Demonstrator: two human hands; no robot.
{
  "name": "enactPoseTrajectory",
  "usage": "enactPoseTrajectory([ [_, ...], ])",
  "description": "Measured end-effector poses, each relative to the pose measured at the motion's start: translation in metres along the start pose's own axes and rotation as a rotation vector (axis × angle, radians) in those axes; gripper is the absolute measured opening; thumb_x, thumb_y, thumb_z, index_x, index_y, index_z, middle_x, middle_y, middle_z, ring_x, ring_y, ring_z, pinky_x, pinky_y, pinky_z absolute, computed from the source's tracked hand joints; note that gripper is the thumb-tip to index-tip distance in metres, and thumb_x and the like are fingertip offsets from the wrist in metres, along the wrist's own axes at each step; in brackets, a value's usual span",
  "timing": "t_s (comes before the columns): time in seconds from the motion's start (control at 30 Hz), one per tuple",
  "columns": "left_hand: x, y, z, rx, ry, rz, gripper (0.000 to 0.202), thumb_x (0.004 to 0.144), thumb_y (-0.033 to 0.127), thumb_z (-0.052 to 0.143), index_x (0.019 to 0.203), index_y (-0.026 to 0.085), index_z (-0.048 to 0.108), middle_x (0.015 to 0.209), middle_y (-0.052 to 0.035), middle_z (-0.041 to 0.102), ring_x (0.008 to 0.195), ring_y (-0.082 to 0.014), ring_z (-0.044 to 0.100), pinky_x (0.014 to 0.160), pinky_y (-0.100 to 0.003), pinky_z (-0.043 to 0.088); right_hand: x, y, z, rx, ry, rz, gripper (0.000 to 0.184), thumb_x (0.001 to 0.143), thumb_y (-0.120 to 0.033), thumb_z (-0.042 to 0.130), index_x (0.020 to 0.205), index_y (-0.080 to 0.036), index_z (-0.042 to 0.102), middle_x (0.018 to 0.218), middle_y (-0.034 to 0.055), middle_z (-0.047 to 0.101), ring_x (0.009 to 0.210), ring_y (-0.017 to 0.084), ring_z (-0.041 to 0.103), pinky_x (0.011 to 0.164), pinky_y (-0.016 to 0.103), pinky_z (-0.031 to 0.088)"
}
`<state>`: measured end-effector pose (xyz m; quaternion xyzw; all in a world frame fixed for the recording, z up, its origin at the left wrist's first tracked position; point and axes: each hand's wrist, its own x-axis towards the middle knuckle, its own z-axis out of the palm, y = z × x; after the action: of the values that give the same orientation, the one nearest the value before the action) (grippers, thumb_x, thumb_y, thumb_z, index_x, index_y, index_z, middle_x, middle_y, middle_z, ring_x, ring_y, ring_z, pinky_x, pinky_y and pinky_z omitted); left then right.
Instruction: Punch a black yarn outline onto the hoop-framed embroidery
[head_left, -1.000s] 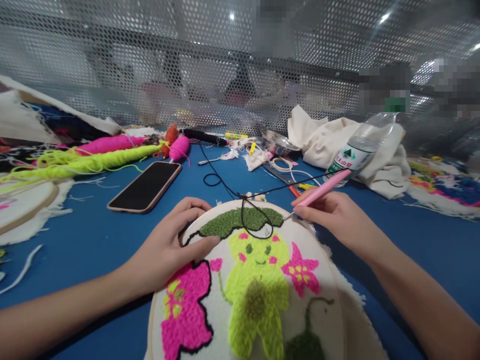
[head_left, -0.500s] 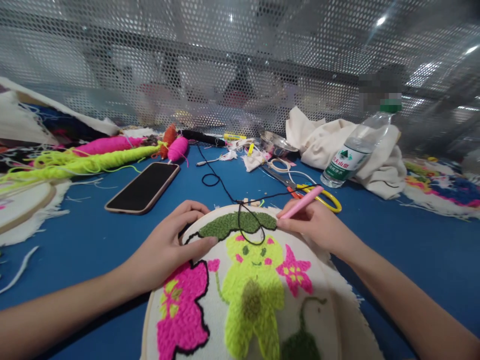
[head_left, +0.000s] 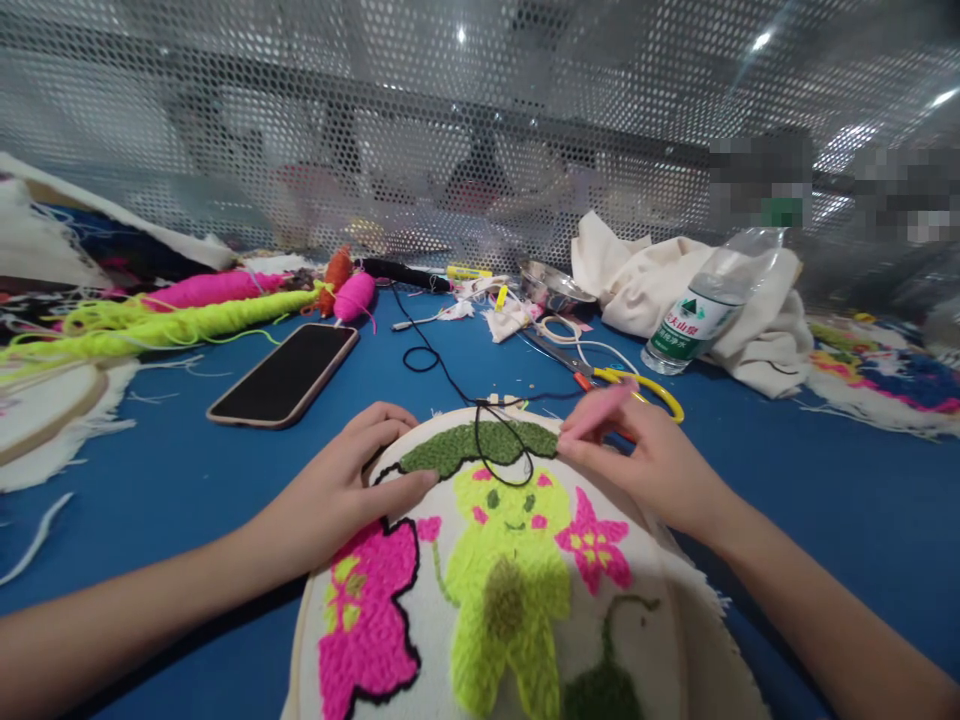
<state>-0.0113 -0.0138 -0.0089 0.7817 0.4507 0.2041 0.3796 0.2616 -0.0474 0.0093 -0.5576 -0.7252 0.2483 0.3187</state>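
Observation:
An embroidery hoop (head_left: 431, 660) stretched with white cloth stands in front of me. The cloth bears a lime-green bear (head_left: 510, 590), a magenta patch edged in black and a dark green strip along the top. My left hand (head_left: 364, 490) grips the hoop's upper left edge, thumb on the cloth. In my right hand (head_left: 649, 455) is a pink punch needle (head_left: 602, 408), blurred, its tip hidden by the fingers at the strip's right end. Black yarn (head_left: 511, 484) loops over the bear's head and runs back across the table.
A phone (head_left: 285, 375) lies left of the hoop, with bright yarn bundles (head_left: 210, 320) behind it. Yellow-handled scissors (head_left: 660, 398) lie close behind my right hand. A water bottle (head_left: 690, 325) leans on crumpled cloth (head_left: 637, 285). A perforated metal screen (head_left: 405, 130) closes off the back.
The punch needle and my right hand have shifted slightly to the right, and the needle now looks smeared. The hoop has moved a little right too. My left hand keeps its hold.

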Motion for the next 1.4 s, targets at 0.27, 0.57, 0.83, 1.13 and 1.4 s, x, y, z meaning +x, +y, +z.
enactPoseTrajectory([
  [0.27,0.0,0.001,0.0,0.009,0.008,0.0,0.031,0.079,0.05,0.054,0.085,0.02,0.061,0.105,-0.003,0.051,0.091,-0.0188,0.052,0.078,-0.027,0.047,-0.003,0.005,0.001,-0.06,0.056,0.013,0.015,0.086,-0.033,0.053,0.085,-0.019,0.057,0.079,0.0025,0.064,0.073,0.018,0.06,0.064,0.03,0.044],
  [0.57,0.0,0.0,0.0,0.04,0.017,0.035,0.03,0.081,0.049,0.053,0.083,0.019,0.061,0.104,-0.0036,0.052,0.09,-0.0189,0.052,0.078,-0.027,0.047,-0.007,0.007,-0.002,0.006,0.143,0.019,0.015,0.089,-0.036,0.049,0.09,-0.021,0.051,0.08,0.0037,0.067,0.073,0.02,0.065,0.062,0.03,0.047],
  [0.83,0.001,0.0,0.0,0.038,0.015,0.022,0.031,0.08,0.05,0.054,0.084,0.02,0.061,0.104,-0.0027,0.052,0.092,-0.019,0.052,0.078,-0.026,0.046,-0.008,0.006,-0.003,0.05,0.155,0.016,0.016,0.091,-0.037,0.046,0.093,-0.022,0.05,0.084,0.0047,0.067,0.072,0.019,0.066,0.063,0.031,0.048],
  [1.13,0.001,0.0,0.0,0.034,0.009,0.023,0.032,0.081,0.05,0.053,0.084,0.02,0.061,0.104,-0.0036,0.052,0.093,-0.0198,0.052,0.079,-0.027,0.046,-0.008,0.007,-0.004,0.024,0.117,-0.006,0.018,0.09,-0.037,0.047,0.096,-0.021,0.053,0.089,0.0064,0.067,0.073,0.02,0.066,0.066,0.032,0.05],
  [1.4,0.0,-0.001,0.0,0.032,0.031,0.039,0.032,0.079,0.05,0.054,0.081,0.019,0.06,0.103,-0.004,0.052,0.089,-0.0195,0.052,0.076,-0.027,0.048,0.002,0.01,-0.019,0.118,-0.05,-0.034,0.015,0.082,-0.035,0.059,0.086,-0.021,0.065,0.094,0.0052,0.067,0.087,0.022,0.064,0.074,0.034,0.053],
])
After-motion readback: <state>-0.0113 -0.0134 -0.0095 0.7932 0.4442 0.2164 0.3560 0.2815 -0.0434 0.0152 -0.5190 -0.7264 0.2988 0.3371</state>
